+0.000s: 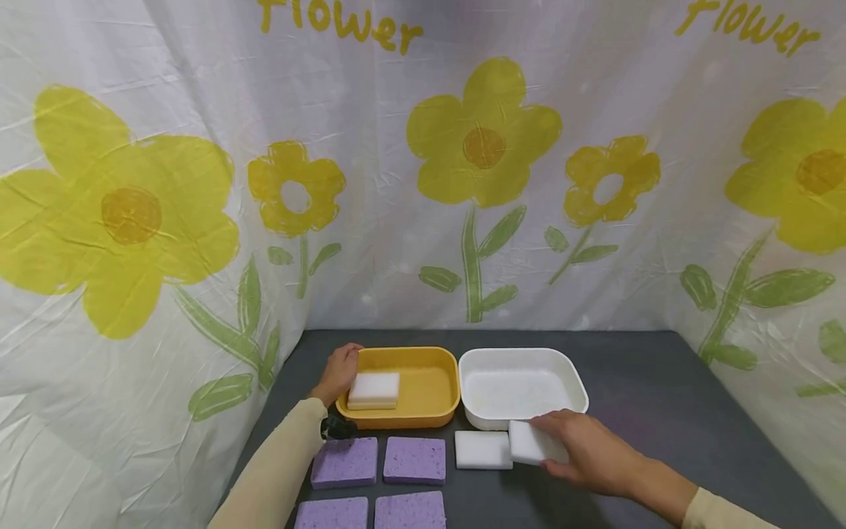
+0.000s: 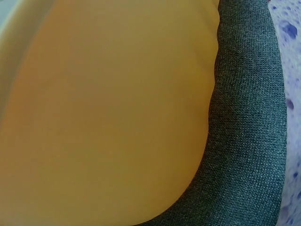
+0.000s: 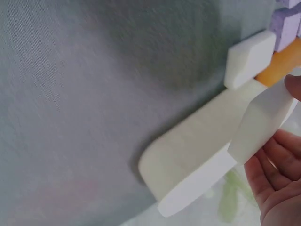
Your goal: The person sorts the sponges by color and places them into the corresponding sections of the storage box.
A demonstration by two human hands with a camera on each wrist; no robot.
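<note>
My right hand [image 1: 588, 450] pinches a white sponge block [image 1: 529, 443] between thumb and fingers. In the right wrist view, the held sponge [image 3: 262, 123] is raised above the table in front of the white tray [image 3: 188, 150]. A second white sponge [image 1: 481, 450] lies on the table just left of it. At the left end of the yellow tray [image 1: 429, 424], my left hand [image 1: 340, 373] grips the rim. Inside that tray, toward its left side, sit white sponges [image 1: 374, 389] stacked one on another. The left wrist view shows mostly the yellow tray's wall [image 2: 108, 113].
The white tray [image 1: 522, 378] stands right beside the yellow one, with nothing inside. Several purple sponges [image 1: 414, 461] lie in rows in front of the yellow tray. A flower-printed curtain [image 1: 390, 279] surrounds the dark table [image 1: 648, 397] at the back and sides.
</note>
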